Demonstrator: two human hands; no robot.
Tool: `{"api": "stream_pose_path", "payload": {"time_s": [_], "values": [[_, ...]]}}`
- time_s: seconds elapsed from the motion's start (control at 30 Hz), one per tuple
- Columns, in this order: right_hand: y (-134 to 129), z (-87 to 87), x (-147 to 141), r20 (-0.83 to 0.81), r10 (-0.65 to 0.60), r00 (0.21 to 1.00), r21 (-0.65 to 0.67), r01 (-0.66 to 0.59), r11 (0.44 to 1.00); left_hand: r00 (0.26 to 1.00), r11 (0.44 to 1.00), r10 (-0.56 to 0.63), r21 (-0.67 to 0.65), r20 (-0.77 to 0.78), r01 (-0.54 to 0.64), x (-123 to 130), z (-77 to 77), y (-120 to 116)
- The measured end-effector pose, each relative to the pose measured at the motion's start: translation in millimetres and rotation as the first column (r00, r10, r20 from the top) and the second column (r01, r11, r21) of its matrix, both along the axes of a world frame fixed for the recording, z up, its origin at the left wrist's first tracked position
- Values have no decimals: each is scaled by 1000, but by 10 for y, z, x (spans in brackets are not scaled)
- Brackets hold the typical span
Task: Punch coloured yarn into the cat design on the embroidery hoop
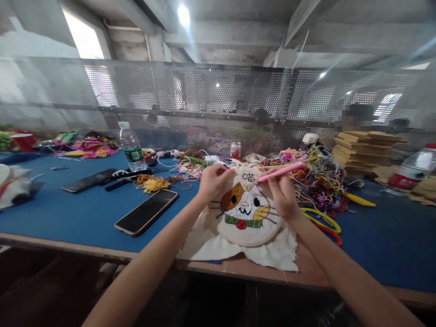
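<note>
An embroidery hoop (245, 245) with white cloth (207, 247) stretched in it leans at the table's front edge. On the cloth is a stitched cat face (244, 204) with orange and yellow patches, a green collar and a red flower; a dark character is marked above it. My left hand (214, 182) is closed on the hoop's upper left edge, its fingertips partly hidden. A pink punch needle (286, 170) is gripped in my right hand (281, 196), its metal tip close to the cloth between the cat's ears; I cannot tell whether it pierces the cloth.
Left of the hoop lie a phone (147, 212), yellow yarn (152, 183) and a water bottle (131, 147). Tangled yarn (318, 181), yellow scissor-like loops (323, 220), a stack of brown packets (356, 152) and another bottle (410, 170) are on the right. A perforated metal screen (204, 100) stands behind.
</note>
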State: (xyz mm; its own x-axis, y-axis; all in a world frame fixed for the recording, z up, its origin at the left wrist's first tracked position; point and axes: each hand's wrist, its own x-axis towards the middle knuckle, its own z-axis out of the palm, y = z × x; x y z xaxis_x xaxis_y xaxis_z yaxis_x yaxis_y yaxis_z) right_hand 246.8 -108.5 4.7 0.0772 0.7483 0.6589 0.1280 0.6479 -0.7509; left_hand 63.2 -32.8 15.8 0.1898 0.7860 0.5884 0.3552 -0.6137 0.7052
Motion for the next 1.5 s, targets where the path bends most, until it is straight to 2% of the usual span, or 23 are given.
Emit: {"api": "stream_pose_path", "payload": {"time_s": [0.1, 0.2, 0.27, 0.33, 0.4, 0.5, 0.7, 0.87, 1.13, 1.5], "values": [[-82, 55, -4, 119, -64, 991, 96, 52, 994, 970, 980, -123, -126, 210, 152, -33, 123, -58], [-122, 77, 2, 193, -100, 976, 134, 75, 988, 905, 907, -215, -267, 368, 325, -65, 161, -69], [-132, 88, 2, 206, -131, 970, 168, 96, 981, 871, 859, -239, -325, 430, 396, -80, 159, -56], [-131, 106, 1, 189, -144, 971, 205, 105, 973, 854, 833, -235, -356, 465, 424, -88, 152, -39], [-118, 134, 0, 124, -101, 987, 208, 74, 975, 845, 822, -224, -371, 486, 431, -90, 147, -25], [-85, 184, 10, -6, -16, 1000, 127, 17, 992, 838, 817, -219, -376, 499, 437, -84, 147, -17], [11, 199, 73, -71, -41, 997, -42, 38, 998, 868, 841, -162, -394, 470, 370, -65, 118, 16], [29, 116, 87, 77, -5, 997, -92, 12, 996, 882, 833, -100, -446, 461, 327, -57, 88, 43], [-41, 63, 59, 327, -56, 943, 68, 35, 997, 877, 846, -148, -400, 457, 352, -56, 110, -11], [-30, 56, 57, 414, -90, 906, 107, 50, 993, 865, 845, -155, -389, 478, 366, -58, 96, -12]]}}
